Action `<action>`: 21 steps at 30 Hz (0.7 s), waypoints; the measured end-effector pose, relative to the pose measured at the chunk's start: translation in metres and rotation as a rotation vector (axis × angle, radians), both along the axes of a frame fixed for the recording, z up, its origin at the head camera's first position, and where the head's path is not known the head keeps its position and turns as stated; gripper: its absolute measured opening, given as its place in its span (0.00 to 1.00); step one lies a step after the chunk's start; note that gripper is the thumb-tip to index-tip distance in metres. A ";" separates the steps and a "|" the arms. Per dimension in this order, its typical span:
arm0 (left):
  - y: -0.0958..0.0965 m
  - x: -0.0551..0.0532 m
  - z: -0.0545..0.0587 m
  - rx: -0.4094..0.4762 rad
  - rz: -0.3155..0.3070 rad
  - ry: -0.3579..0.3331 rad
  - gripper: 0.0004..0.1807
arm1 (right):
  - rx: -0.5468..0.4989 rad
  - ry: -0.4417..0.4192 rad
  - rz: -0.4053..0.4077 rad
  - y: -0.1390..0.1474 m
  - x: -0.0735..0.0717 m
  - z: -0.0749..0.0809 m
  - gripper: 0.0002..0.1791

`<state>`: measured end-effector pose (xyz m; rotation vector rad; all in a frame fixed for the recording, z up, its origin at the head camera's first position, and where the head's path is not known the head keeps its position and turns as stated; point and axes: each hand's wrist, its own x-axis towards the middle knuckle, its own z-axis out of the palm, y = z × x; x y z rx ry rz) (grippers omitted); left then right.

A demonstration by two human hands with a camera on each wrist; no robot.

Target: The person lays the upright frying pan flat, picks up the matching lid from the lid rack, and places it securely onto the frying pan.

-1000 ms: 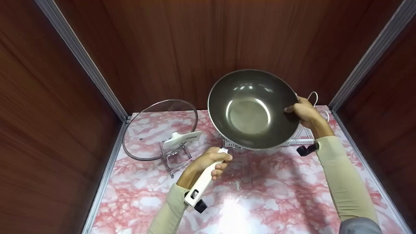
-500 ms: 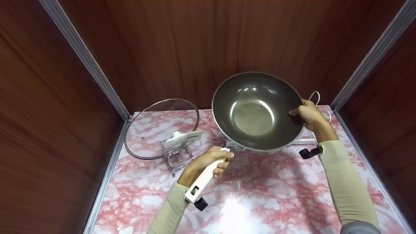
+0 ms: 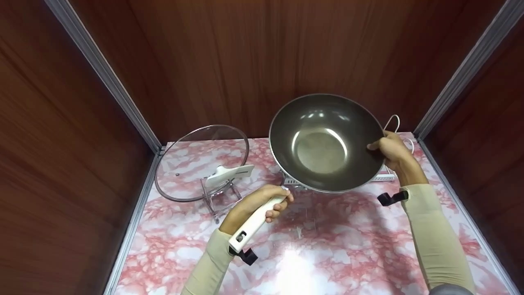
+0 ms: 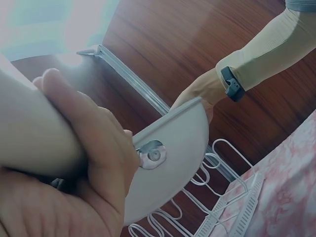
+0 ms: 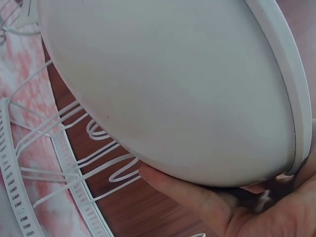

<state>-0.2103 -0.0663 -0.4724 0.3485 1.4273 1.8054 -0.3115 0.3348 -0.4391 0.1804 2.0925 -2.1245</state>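
A deep wok (image 3: 323, 143), dark inside and white outside, is held up by both hands above a white wire rack (image 5: 74, 173). My left hand (image 3: 266, 205) grips its long cream handle (image 3: 256, 224), fingers wrapped round it. On the far right side, my right hand (image 3: 395, 151) holds the rim, thumb inside the bowl and fingers against the white underside, as the right wrist view shows. The wok is tilted with its inside toward the head camera. In the left wrist view a metal bracket (image 4: 153, 154) joins handle and bowl. Much of the rack is hidden behind the wok in the head view.
To the left, a glass lid (image 3: 192, 164) with a white handle leans upright in a clear stand (image 3: 221, 200). Brown wood-grain panels (image 3: 245, 61) with metal corner posts enclose the pink marbled table (image 3: 348, 246) at the back and sides.
The wok has shifted slightly right and down in the head view, with both hands moving along. The lid and its stand stay where they were.
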 end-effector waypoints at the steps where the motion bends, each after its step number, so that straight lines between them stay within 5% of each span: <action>1: -0.001 0.000 0.001 -0.002 -0.005 0.009 0.11 | -0.007 -0.001 -0.002 0.000 0.001 0.000 0.17; 13: -0.023 0.001 0.005 0.050 -0.022 0.041 0.12 | -0.088 -0.006 -0.073 0.005 0.013 0.000 0.20; 21: -0.037 0.001 0.013 -0.079 -0.053 0.130 0.15 | -0.075 -0.021 -0.097 0.003 0.020 -0.004 0.20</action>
